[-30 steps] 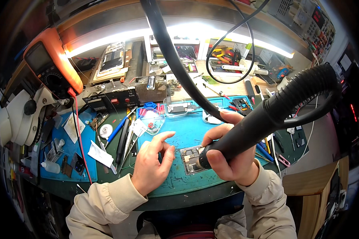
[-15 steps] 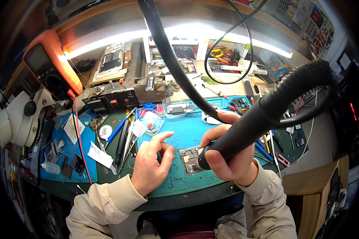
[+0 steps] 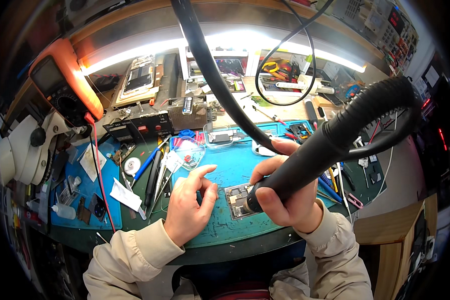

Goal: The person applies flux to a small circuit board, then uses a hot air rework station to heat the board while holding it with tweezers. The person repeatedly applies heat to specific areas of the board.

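Observation:
My right hand (image 3: pixel 290 200) is closed round the black handle of a hot air gun (image 3: pixel 312 160). The gun slants down to the left, its nozzle over the right part of a small circuit board (image 3: pixel 237 200); whether nozzle and board touch I cannot tell. The board lies on a blue work mat (image 3: pixel 235 167). Left of the board, my left hand (image 3: pixel 189 202) rests over the mat, holding nothing, its fingers loosely bent and the thumb apart from the index finger. The gun's ribbed hose and a thick black cable (image 3: pixel 215 75) loop above the bench.
An orange multimeter (image 3: pixel 60 85) stands at the far left, above a white microscope part (image 3: pixel 22 147). Tweezers, pens and a blue-handled tool (image 3: pixel 147 162) lie left of the mat. Clear plastic trays (image 3: pixel 220 136) sit at its back. More tools (image 3: pixel 330 190) lie right of the gun.

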`<state>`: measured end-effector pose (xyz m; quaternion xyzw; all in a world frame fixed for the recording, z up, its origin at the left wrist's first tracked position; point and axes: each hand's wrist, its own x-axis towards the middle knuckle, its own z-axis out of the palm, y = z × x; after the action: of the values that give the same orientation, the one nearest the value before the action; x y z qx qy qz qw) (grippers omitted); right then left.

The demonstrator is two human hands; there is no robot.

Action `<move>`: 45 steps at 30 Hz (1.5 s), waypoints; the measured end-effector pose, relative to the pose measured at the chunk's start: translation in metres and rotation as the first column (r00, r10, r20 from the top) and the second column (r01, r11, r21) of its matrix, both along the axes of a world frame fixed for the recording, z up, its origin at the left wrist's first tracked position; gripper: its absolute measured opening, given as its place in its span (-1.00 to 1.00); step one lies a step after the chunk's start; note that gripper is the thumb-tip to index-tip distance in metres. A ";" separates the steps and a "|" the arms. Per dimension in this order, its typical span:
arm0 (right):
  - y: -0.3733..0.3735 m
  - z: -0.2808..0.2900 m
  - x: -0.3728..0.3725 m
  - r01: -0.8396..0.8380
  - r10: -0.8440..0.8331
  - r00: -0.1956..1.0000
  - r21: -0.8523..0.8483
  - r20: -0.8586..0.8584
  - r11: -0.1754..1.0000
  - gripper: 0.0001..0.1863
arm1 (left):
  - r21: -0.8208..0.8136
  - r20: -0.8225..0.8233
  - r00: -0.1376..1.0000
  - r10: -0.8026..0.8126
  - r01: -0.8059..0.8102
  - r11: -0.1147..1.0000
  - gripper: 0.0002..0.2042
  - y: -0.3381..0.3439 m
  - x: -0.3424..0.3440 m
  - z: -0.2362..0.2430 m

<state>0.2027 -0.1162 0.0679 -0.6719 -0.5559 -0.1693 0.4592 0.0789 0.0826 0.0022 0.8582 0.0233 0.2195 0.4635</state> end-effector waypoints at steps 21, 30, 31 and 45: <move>0.004 -0.010 0.001 -0.028 0.037 0.995 0.103 -0.093 0.994 -0.26 | 0.037 -0.025 1.000 0.004 -0.003 0.999 -0.61 0.001 -0.001 0.004; -0.001 -0.002 -0.008 0.033 -0.039 0.985 -0.037 -0.169 0.999 -0.58 | 0.027 0.018 1.000 0.017 -0.017 0.999 -0.63 -0.001 0.001 0.002; -0.001 -0.002 -0.010 0.043 -0.052 0.977 -0.048 -0.205 0.998 -0.64 | 0.028 0.018 1.000 0.016 -0.017 0.999 -0.63 -0.001 0.001 0.002; -0.001 -0.005 -0.007 -0.008 0.008 0.985 0.003 -0.174 1.000 -0.60 | 0.023 0.025 1.000 0.013 -0.013 1.000 -0.63 -0.001 0.001 0.002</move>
<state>0.1959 -0.1173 0.0629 -0.6814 -0.5162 -0.1086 0.5075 0.0803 0.0815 0.0043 0.8605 0.0208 0.2332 0.4525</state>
